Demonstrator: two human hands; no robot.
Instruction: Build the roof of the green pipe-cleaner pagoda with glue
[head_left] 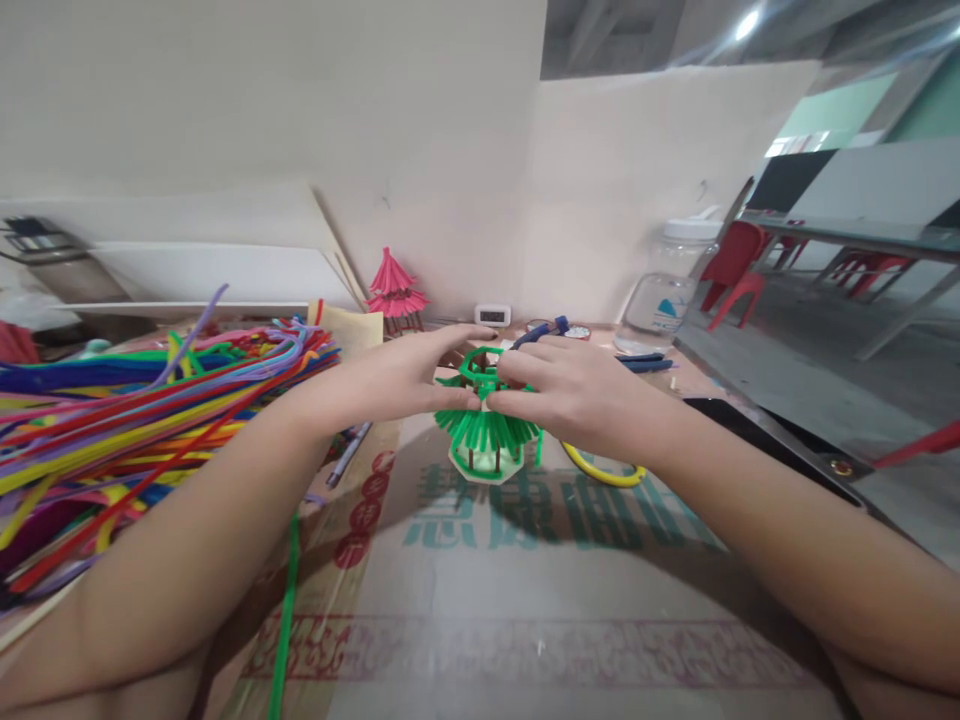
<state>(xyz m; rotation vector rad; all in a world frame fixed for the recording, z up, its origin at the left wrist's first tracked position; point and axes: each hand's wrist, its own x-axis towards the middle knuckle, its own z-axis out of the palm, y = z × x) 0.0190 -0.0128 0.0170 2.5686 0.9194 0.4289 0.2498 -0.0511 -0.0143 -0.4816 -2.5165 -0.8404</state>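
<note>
A small green pavilion model (487,435) made of pipe cleaners stands on a pale octagonal base in the middle of the cardboard-covered table (525,590). My left hand (397,380) comes in from the left and pinches the green loop at the model's top. From the right, my right hand (570,395) pinches the same top part, fingers closed on the green wire. Both hands meet over the model's roof.
A big pile of coloured pipe cleaners (135,420) lies at the left. One loose green pipe cleaner (285,610) lies near the front. A pink pavilion model (395,290) stands by the wall. A yellow ring (604,470), a clear plastic jar (671,285), and red chairs (739,265) are at the right.
</note>
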